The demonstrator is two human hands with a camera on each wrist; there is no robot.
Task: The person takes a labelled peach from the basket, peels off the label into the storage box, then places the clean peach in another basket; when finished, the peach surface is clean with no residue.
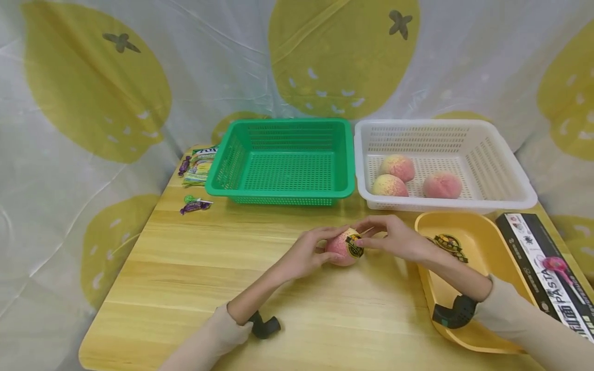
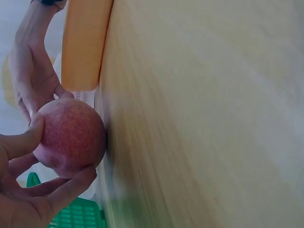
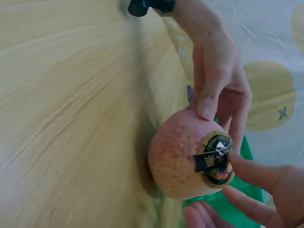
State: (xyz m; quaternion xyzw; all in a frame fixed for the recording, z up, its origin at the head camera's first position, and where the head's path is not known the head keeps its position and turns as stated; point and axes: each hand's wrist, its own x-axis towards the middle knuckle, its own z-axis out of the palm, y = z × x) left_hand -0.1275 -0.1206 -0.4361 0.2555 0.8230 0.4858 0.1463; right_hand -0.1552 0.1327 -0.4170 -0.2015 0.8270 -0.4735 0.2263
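Observation:
A pink and yellow peach (image 1: pixel 341 252) rests on the wooden table, with a black and gold oval sticker (image 3: pixel 217 159) on its side. My left hand (image 1: pixel 303 252) grips the peach from the left, its thumb and fingers spread around it, as the left wrist view also shows. From the other side, my right hand (image 1: pixel 392 238) touches the peach. Its thumb (image 3: pixel 254 168) presses at the sticker's edge, and another finger lies against the peach near it. More such stickers (image 1: pixel 447 245) lie in the yellow tray (image 1: pixel 424 288), partly behind my right forearm.
A green basket (image 1: pixel 278 193) stands at the back. Beside it, a white basket (image 1: pixel 496 170) holds three peaches (image 1: pixel 443 185). Candies (image 1: pixel 195 206) and a snack packet (image 1: pixel 199 167) lie at the left. A pasta box (image 1: pixel 533 247) with a pink item on top lies right of the tray.

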